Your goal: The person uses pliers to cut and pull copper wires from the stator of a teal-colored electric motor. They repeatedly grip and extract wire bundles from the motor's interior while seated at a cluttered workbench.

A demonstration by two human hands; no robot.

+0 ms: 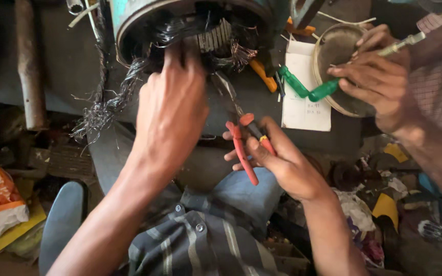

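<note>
Reaching up, my left hand [172, 110] has its fingers pushed into the open end of the motor housing [144, 15], curled among the dark windings; I can't tell if they grip a strand. My right hand [282, 163] is closed around red-handled pliers [244, 145], nose pointing up at the frayed copper wires [103, 110]. Beside me, another person's hand [379, 76] holds a green-handled screwdriver [328, 88] against a round cover [336, 48].

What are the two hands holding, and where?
The right hand holds red pliers by the handles. The left hand holds nothing; its fingers reach into the motor's wires.
</note>
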